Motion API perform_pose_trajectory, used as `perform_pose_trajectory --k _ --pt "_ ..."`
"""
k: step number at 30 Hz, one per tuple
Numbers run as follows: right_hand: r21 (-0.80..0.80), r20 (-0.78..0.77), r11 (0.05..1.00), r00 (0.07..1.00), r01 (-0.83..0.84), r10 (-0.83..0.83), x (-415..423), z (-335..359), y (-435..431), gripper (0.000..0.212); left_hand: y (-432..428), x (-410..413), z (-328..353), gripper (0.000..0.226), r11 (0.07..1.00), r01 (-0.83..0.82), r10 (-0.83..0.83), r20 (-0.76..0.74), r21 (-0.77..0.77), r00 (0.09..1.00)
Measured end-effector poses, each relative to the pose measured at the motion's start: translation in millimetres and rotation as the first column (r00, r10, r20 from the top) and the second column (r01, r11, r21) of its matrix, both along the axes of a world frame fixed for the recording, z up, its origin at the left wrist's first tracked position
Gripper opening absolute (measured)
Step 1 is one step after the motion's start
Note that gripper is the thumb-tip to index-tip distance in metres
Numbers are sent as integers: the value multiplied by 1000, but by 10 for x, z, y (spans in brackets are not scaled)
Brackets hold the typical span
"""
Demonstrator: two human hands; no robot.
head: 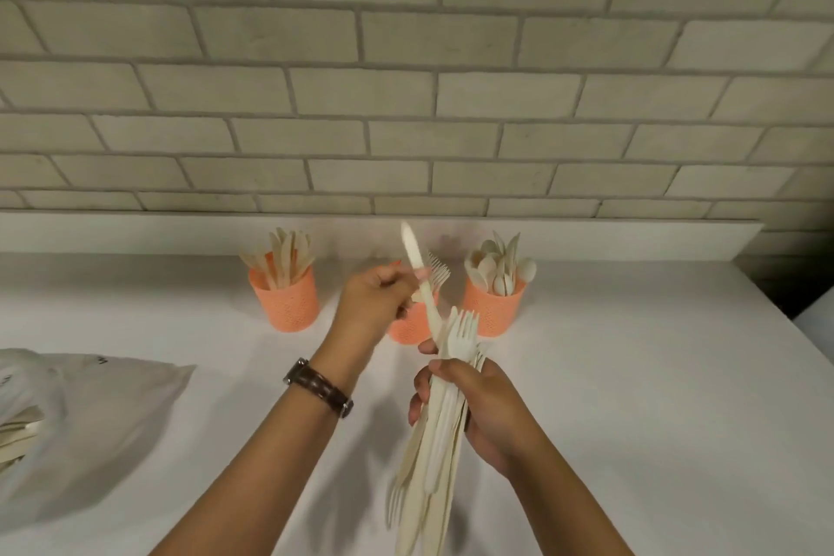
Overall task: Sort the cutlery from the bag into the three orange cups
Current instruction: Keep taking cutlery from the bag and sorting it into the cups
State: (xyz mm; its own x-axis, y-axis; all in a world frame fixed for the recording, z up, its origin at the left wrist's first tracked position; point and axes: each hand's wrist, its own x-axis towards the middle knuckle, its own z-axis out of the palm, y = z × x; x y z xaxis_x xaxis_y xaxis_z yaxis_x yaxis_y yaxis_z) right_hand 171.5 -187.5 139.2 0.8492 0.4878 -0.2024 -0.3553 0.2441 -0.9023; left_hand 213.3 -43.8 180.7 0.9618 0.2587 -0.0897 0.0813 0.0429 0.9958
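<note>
Nearest to the person, the right hand (489, 411) curls its fingers around a bundle of cream-coloured disposable forks and knives (444, 433), held above the white counter (654, 397). At the left edge of the counter lies the crumpled grey-white bag (104, 411), and some pale cutlery (18, 431) shows in its mouth. A little further, the left hand (372, 302), with a dark wristwatch (318, 386), pinches one cream-coloured knife (413, 257), whose lower end reaches the top of the bundle. Near the back edge stand three orange perforated cups. The left cup (286, 307) holds knives, the middle cup (413, 327), partly hidden by the left hand, holds forks, and the right cup (494, 312) holds spoons. I judge the sorting well advanced but not finished: the bundle and the bag's content are left.
</note>
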Motion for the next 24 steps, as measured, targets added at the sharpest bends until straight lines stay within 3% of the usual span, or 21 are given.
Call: perform_pose_trajectory --k 4,6,11,17,20,24 --pt "30 -40 999 999 18 -17 -16 -81 13 37 278 162 197 11 975 -175 189 92 -139 978" --pt "42 -63 998 997 55 -52 5 -108 1 37 392 183 215 13 971 -208 220 104 -115 970" --pt "48 -83 989 987 142 -137 138 -114 -20 18 700 109 175 15 967 -255 250 109 27 962" --pt "49 -103 978 975 201 -195 319 -114 18 17 1156 71 124 11 986 -132 129 -34 -100 991" --pt "34 -101 973 969 229 -224 397 -136 25 16 1275 92 75 20 960 -179 171 -56 -214 984" --pt "38 -116 964 959 263 -257 461 -161 32 15 1513 164 -38 6 938 -341 338 63 56 939"
